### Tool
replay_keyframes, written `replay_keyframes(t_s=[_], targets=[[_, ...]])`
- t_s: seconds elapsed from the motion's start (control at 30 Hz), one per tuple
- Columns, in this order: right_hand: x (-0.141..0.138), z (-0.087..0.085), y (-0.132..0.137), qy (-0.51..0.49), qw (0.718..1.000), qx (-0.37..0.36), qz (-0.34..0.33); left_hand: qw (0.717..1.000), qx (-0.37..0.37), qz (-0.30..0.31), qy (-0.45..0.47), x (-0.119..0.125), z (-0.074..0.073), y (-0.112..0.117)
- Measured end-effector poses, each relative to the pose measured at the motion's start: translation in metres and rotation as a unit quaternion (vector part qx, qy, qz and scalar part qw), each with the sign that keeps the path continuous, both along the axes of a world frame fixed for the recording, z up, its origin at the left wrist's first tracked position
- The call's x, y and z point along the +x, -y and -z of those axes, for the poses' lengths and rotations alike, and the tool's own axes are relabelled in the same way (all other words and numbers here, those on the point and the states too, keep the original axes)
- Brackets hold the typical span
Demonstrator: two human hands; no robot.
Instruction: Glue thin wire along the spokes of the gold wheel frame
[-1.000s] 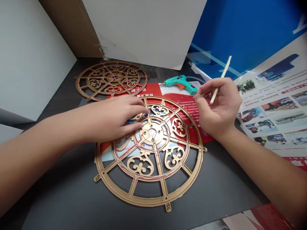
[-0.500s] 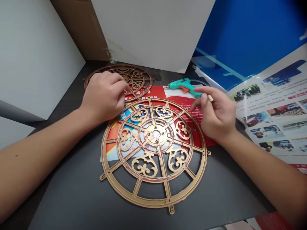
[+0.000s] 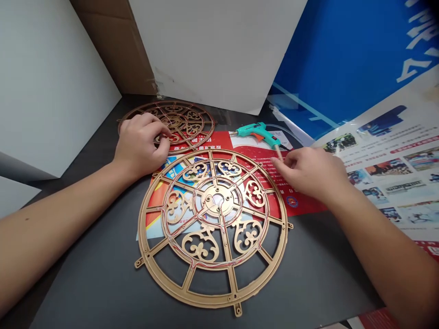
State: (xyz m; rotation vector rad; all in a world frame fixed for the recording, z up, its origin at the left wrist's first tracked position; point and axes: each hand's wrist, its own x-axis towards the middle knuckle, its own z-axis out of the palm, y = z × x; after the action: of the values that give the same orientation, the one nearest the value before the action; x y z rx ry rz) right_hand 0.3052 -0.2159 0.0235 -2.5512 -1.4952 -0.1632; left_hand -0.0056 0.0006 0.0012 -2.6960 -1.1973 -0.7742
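Observation:
A gold round openwork frame with spokes, scroll ornaments and thin red and white wires along its rings lies on the dark table in front of me. My left hand has its fingers curled over the near left side of a second, darker round frame behind it; whether anything is in those fingers is hidden. Past the right rim of the front frame, my right hand is closed on a thin pale stick. Just beyond the stick's tip lies a teal hot glue gun with an orange trigger.
Red and multicoloured printed sheets lie under the frames and glue gun. White panels and a brown cardboard piece stand at the back and left. A blue and white printed poster rises on the right.
My right hand has turned over, so the stick now points away from me towards the glue gun. My left hand stays by the rear frame. The view has shifted slightly.

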Motion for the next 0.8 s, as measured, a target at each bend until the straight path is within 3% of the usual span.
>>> replay_keyframes(t_s=[0.13,0.2,0.4,0.8], targets=[[0.015,0.011,-0.007,-0.007,0.991,0.126,-0.049,1.000,-0.012,0.017,0.008,-0.002,-0.003,0.000],[0.025,0.019,-0.013,0.008,0.983,0.155,-0.095,1.000,-0.015,0.018,0.013,-0.002,-0.003,-0.001],[0.040,0.038,-0.028,-0.001,0.993,0.073,-0.088,0.999,-0.026,0.021,0.018,-0.001,-0.003,-0.001],[0.026,0.028,-0.030,0.051,0.997,0.024,-0.055,0.999,-0.036,0.028,0.005,-0.002,-0.003,0.002]])
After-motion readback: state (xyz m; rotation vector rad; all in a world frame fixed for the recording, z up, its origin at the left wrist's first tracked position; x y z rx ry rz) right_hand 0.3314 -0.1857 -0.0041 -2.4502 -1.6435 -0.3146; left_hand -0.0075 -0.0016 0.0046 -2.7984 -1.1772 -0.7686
